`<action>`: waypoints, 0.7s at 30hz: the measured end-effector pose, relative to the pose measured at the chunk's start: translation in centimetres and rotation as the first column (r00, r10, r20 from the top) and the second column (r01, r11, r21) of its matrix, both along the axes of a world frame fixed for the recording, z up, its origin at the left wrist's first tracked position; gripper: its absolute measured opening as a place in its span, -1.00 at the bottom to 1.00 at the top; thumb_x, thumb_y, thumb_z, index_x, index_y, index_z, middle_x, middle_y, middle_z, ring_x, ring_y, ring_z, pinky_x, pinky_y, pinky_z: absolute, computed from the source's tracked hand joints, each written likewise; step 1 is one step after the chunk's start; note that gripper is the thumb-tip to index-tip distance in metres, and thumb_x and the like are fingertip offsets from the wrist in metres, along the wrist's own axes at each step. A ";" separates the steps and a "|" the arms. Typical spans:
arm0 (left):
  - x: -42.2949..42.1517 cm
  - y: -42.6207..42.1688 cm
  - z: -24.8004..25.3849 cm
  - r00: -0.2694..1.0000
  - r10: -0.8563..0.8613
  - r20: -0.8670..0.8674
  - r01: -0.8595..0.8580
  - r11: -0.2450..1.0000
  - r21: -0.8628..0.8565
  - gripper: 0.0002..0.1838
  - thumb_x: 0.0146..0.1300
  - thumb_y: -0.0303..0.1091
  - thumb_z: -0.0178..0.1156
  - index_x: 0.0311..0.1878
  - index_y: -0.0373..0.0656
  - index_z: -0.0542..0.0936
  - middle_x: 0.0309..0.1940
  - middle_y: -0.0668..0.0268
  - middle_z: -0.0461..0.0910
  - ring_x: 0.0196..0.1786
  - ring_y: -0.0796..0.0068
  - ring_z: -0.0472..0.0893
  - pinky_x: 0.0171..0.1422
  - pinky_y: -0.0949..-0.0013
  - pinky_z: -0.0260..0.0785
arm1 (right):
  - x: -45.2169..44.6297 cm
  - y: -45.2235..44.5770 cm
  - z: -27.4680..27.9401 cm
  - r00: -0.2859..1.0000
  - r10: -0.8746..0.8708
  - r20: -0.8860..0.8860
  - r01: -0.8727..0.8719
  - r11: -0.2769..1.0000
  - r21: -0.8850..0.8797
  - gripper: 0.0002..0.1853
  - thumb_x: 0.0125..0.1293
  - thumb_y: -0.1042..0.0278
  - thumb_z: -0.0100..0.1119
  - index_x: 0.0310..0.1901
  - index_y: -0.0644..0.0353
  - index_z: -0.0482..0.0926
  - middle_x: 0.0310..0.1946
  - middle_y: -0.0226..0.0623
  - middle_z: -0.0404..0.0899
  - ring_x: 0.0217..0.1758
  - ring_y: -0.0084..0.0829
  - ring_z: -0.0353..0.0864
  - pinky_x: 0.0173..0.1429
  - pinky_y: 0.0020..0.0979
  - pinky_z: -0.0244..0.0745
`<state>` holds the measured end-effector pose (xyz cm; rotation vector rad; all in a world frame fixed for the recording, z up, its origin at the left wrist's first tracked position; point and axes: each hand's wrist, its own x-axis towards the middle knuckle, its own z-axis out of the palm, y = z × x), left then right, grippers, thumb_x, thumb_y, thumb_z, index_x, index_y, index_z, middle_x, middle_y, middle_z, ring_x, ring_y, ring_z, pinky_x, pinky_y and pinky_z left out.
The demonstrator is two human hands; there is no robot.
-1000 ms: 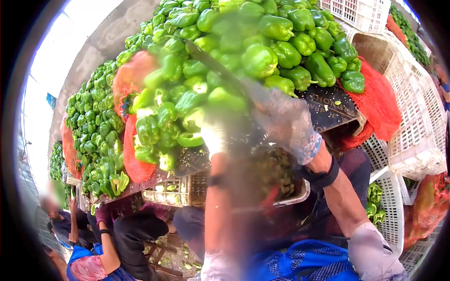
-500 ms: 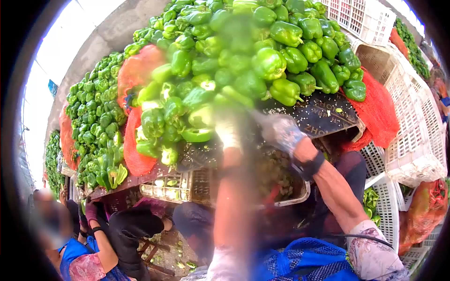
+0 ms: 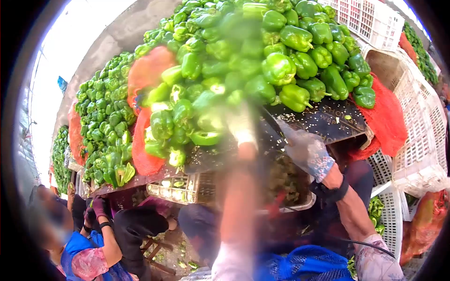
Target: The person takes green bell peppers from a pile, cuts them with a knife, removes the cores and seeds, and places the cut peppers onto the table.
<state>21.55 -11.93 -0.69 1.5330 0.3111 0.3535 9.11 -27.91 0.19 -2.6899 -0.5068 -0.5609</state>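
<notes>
Right grip (image 3: 307, 152): gloved, closed on knife (image 3: 273, 123). Left grip (image 3: 241, 125): gloved, blurred; cannot tell whether wide, narrow or holding. Peppers (image 3: 279, 69): green, heaped beyond both grips. Bench (image 3: 328, 122): dark, seed-strewn, beside right grip.

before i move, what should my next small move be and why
I'd probably keep the knife still in your right hand and ease your left hand slightly away from the blade. In this view the two look close together by the green peppers, and blur hides what your left fingers are doing.
</notes>
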 end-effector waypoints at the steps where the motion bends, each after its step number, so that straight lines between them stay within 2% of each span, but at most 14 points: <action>1: 1.4 0.6 -2.7 0.995 -0.003 0.095 0.010 0.997 -0.075 -0.37 0.27 -0.22 0.25 0.33 -0.27 0.30 0.11 0.11 0.46 0.02 0.33 0.53 0.08 0.29 0.46 | -0.3 0.1 0.5 1.000 0.031 -0.004 -0.031 0.999 0.043 -0.34 0.17 0.39 0.15 0.37 0.05 0.31 -0.46 -0.11 0.56 -0.44 -0.10 0.59 -0.37 -0.13 0.50; 2: 2.7 1.2 -5.2 0.982 -0.005 0.189 0.033 0.989 -0.147 -0.42 0.27 -0.23 0.24 0.30 -0.24 0.33 0.07 0.14 0.48 0.00 0.35 0.53 0.05 0.29 0.47 | -0.9 0.7 1.3 0.999 0.033 -0.021 -0.033 0.999 0.014 -0.33 0.17 0.39 0.15 0.37 0.06 0.30 -0.45 -0.10 0.56 -0.43 -0.10 0.59 -0.37 -0.13 0.50; 3: 4.2 2.2 -7.5 0.968 -0.005 0.252 0.003 1.000 0.005 -0.48 0.28 -0.23 0.21 0.25 -0.23 0.37 0.05 0.16 0.49 0.00 0.36 0.52 0.05 0.28 0.47 | -1.6 1.5 2.5 0.999 0.034 -0.036 -0.035 0.999 -0.018 -0.33 0.17 0.39 0.15 0.38 0.07 0.29 -0.44 -0.10 0.56 -0.43 -0.10 0.59 -0.37 -0.13 0.50; 4: 4.1 2.2 -7.5 0.967 0.006 0.254 0.006 0.999 -0.046 -0.47 0.28 -0.24 0.21 0.25 -0.24 0.37 0.06 0.16 0.48 0.01 0.35 0.51 0.07 0.28 0.45 | -2.0 2.0 3.2 0.999 0.042 -0.027 -0.042 0.999 -0.007 -0.33 0.15 0.40 0.17 0.37 0.07 0.31 -0.45 -0.11 0.55 -0.44 -0.10 0.58 -0.37 -0.14 0.50; 8: 0.0 2.9 1.9 0.959 0.117 0.260 -0.006 0.921 -0.390 -0.45 0.28 -0.28 0.21 0.28 -0.28 0.35 0.10 0.14 0.48 0.05 0.33 0.50 0.15 0.28 0.41 | -3.2 3.4 6.3 0.997 0.073 0.035 -0.076 0.993 0.093 -0.36 0.10 0.47 0.24 0.30 0.07 0.43 -0.47 -0.15 0.51 -0.47 -0.14 0.56 -0.36 -0.18 0.51; 11: -0.3 5.8 6.8 0.909 0.220 0.355 -0.038 0.890 -0.454 -0.44 0.27 -0.32 0.22 0.29 -0.31 0.34 0.13 0.13 0.47 0.08 0.31 0.49 0.21 0.27 0.37 | -3.0 2.7 6.8 0.993 0.032 0.112 -0.056 0.973 0.222 -0.32 0.04 0.54 0.28 0.29 0.02 0.47 -0.51 -0.23 0.44 -0.49 -0.20 0.51 -0.37 -0.24 0.46; 12: 0.2 7.0 7.7 0.882 0.246 0.402 -0.080 0.919 -0.386 -0.43 0.27 -0.33 0.22 0.30 -0.32 0.33 0.14 0.12 0.47 0.09 0.30 0.49 0.23 0.27 0.36 | -2.8 2.2 6.9 0.992 0.019 0.126 -0.051 0.966 0.254 -0.31 0.04 0.55 0.29 0.30 0.02 0.46 -0.51 -0.24 0.43 -0.49 -0.21 0.50 -0.38 -0.25 0.44; 13: 1.0 8.7 8.1 0.856 0.254 0.450 -0.135 0.950 -0.280 -0.43 0.27 -0.34 0.22 0.31 -0.33 0.33 0.16 0.12 0.47 0.10 0.30 0.48 0.25 0.27 0.35 | -2.5 1.6 7.0 0.994 -0.007 0.108 -0.022 0.964 0.263 -0.35 0.09 0.48 0.26 0.29 -0.09 0.45 -0.45 -0.24 0.50 -0.46 -0.22 0.56 -0.42 -0.24 0.50; 14: 2.0 10.3 8.2 0.831 0.257 0.493 -0.200 0.965 -0.167 -0.42 0.27 -0.35 0.22 0.31 -0.34 0.33 0.17 0.12 0.46 0.11 0.29 0.48 0.27 0.27 0.34 | -2.2 1.3 7.0 0.996 -0.044 0.076 0.020 0.957 0.289 -0.30 0.08 0.50 0.27 0.32 -0.12 0.43 -0.45 -0.24 0.49 -0.47 -0.20 0.55 -0.41 -0.22 0.48; 15: 3.5 12.4 7.5 0.799 0.225 0.557 -0.328 0.940 0.091 -0.42 0.26 -0.39 0.26 0.31 -0.36 0.34 0.20 0.10 0.45 0.14 0.31 0.47 0.30 0.31 0.30 | -1.8 0.7 6.2 0.996 -0.059 0.066 0.037 0.954 0.298 -0.30 0.07 0.51 0.28 0.32 -0.11 0.44 -0.45 -0.24 0.49 -0.47 -0.19 0.55 -0.40 -0.22 0.48; 16: 5.4 15.0 6.7 0.800 0.139 0.584 -0.386 0.865 0.322 -0.45 0.25 -0.39 0.26 0.28 -0.36 0.38 0.20 0.10 0.46 0.14 0.33 0.47 0.31 0.31 0.29 | -1.3 0.2 5.3 0.996 -0.073 0.053 0.054 0.950 0.306 -0.30 0.06 0.51 0.29 0.32 -0.10 0.44 -0.45 -0.24 0.49 -0.47 -0.18 0.55 -0.40 -0.22 0.48; 18: 7.9 19.2 6.1 0.857 -0.040 0.514 -0.296 0.778 0.555 -0.48 0.24 -0.42 0.26 0.25 -0.35 0.43 0.13 0.11 0.52 0.08 0.35 0.51 0.27 0.34 0.33 | -0.4 -0.4 4.5 0.997 -0.073 0.023 0.063 0.951 0.301 -0.29 0.05 0.51 0.30 0.32 -0.09 0.44 -0.44 -0.24 0.51 -0.46 -0.18 0.56 -0.38 -0.23 0.49; 20: 10.5 23.5 6.6 0.970 -0.063 0.235 -0.138 0.655 0.743 -0.53 0.24 -0.41 0.25 0.21 -0.32 0.47 0.03 0.14 0.59 -0.04 0.40 0.57 0.16 0.39 0.40 | 0.3 -0.6 3.8 0.997 -0.051 -0.051 0.065 0.937 0.342 -0.29 0.04 0.50 0.31 0.32 -0.07 0.44 -0.42 -0.23 0.53 -0.45 -0.18 0.57 -0.35 -0.24 0.50; 21: 12.3 25.8 7.0 0.970 -0.146 0.193 -0.081 0.555 0.828 -0.59 0.22 -0.35 0.29 0.11 -0.33 0.56 -0.13 0.18 0.65 -0.18 0.47 0.60 0.01 0.41 0.45 | 0.6 -0.6 3.5 0.994 -0.024 -0.107 0.064 0.921 0.384 -0.29 0.04 0.50 0.31 0.32 -0.05 0.44 -0.41 -0.23 0.53 -0.45 -0.18 0.57 -0.34 -0.24 0.51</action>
